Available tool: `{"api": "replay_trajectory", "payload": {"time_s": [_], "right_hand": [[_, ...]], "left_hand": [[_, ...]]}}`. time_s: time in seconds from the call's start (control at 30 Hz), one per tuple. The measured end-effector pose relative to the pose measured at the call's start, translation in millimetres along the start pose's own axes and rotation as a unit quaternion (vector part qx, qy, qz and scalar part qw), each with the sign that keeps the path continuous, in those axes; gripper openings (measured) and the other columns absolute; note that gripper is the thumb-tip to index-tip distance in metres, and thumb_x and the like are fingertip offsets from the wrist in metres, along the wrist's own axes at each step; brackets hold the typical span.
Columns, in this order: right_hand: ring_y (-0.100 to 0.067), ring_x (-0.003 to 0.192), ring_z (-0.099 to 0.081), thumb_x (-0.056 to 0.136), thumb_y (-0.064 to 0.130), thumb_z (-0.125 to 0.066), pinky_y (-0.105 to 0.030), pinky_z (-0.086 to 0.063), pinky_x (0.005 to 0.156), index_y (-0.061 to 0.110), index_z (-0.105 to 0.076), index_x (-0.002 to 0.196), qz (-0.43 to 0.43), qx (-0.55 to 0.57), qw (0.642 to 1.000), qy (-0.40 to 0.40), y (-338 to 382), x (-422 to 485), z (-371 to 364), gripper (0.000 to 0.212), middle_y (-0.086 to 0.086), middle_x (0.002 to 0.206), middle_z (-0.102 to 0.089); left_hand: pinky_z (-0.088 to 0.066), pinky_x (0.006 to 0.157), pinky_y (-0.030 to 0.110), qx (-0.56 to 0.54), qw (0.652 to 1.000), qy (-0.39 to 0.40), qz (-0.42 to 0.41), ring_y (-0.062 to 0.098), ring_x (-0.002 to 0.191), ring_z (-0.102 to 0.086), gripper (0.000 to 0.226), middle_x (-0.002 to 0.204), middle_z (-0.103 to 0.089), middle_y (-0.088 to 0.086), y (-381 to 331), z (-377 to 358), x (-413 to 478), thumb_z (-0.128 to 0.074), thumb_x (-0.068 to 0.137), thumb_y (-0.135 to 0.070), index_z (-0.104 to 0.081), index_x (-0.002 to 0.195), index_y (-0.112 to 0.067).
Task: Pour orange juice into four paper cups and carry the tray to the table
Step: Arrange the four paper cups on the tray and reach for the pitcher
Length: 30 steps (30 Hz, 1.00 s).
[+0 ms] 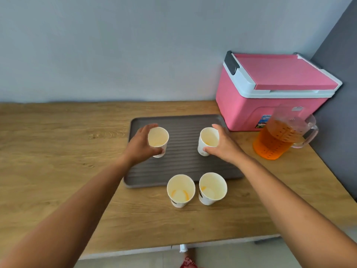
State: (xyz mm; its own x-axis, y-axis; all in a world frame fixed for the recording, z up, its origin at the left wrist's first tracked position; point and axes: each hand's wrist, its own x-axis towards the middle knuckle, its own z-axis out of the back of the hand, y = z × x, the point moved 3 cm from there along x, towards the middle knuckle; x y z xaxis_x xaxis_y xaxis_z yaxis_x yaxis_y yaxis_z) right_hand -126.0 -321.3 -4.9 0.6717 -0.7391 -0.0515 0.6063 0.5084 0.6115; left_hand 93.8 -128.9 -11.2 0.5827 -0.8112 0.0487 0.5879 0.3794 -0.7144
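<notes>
A dark ribbed tray [181, 163] lies on the wooden counter. My left hand [140, 146] grips a white paper cup [158, 139] over the tray's left part. My right hand [225, 145] grips a second paper cup [208, 140] over the tray's right part. Whether these two cups touch the tray I cannot tell. Two more paper cups, the left one [180, 190] and the right one [212, 188], stand on the counter just in front of the tray. All the cups show only orange traces inside. A clear pitcher of orange juice [278, 138] stands to the right.
A pink cooler box [270, 91] with a white-rimmed lid sits at the back right against the wall, just behind the pitcher. The wooden counter [58, 151] stretches left of the tray. Its front edge [173, 246] runs below the cups, with floor beyond.
</notes>
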Motion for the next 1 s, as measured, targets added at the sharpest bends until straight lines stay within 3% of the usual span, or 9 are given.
{"api": "replay_trajectory", "payload": {"time_s": [0.27,0.4,0.63,0.83,1.0], "right_hand": [[-0.023,0.138,-0.039,0.074,0.033,-0.08,-0.034,-0.036,0.11,0.024,-0.022,0.153,0.013,0.017,0.998,0.062,21.5,80.8,-33.4,0.099,-0.003,0.154,-0.028],[-0.023,0.141,-0.036,0.076,0.033,-0.079,-0.032,-0.032,0.11,0.023,-0.02,0.155,0.023,0.003,0.998,0.057,24.0,103.7,-40.6,0.099,-0.003,0.158,-0.024],[-0.024,0.14,-0.038,0.077,0.034,-0.078,-0.032,-0.034,0.107,0.023,-0.019,0.156,0.032,0.002,0.997,0.063,15.3,114.6,-46.6,0.099,-0.003,0.156,-0.025],[-0.026,0.14,-0.037,0.076,0.035,-0.079,-0.035,-0.035,0.11,0.025,-0.012,0.157,0.028,-0.005,0.998,0.058,19.3,103.5,-43.0,0.105,-0.004,0.157,-0.026],[-0.025,0.145,-0.028,0.071,0.038,-0.083,-0.037,-0.027,0.117,0.02,-0.009,0.158,0.037,-0.017,0.999,0.004,20.9,76.6,-24.8,0.115,-0.007,0.157,-0.026]], "left_hand": [[-0.034,0.092,0.024,-0.016,0.997,-0.036,0.061,0.02,0.122,-0.048,0.086,0.139,-0.044,0.003,4.9,-12.6,65.4,-0.085,0.065,-0.026,-0.04,0.138,-0.032],[-0.035,0.101,0.027,-0.022,0.997,-0.029,0.074,0.021,0.126,-0.046,0.091,0.141,-0.043,0.004,9.7,-23.9,81.6,-0.085,0.062,-0.028,-0.038,0.14,-0.031],[-0.037,0.099,0.03,-0.016,0.997,-0.022,0.077,0.023,0.126,-0.047,0.093,0.143,-0.041,0.004,11.3,-35.7,86.9,-0.083,0.066,-0.029,-0.033,0.144,-0.033],[-0.035,0.103,0.033,-0.01,0.997,-0.011,0.069,0.024,0.132,-0.04,0.117,0.148,-0.032,0.008,6.0,-34.0,75.9,-0.084,0.067,-0.03,-0.005,0.152,-0.038],[-0.027,0.102,0.025,-0.017,0.993,-0.101,0.058,0.02,0.139,-0.029,0.114,0.15,-0.026,0.007,-4.1,-19.8,43.1,-0.083,0.07,-0.036,-0.005,0.153,-0.034]]}}
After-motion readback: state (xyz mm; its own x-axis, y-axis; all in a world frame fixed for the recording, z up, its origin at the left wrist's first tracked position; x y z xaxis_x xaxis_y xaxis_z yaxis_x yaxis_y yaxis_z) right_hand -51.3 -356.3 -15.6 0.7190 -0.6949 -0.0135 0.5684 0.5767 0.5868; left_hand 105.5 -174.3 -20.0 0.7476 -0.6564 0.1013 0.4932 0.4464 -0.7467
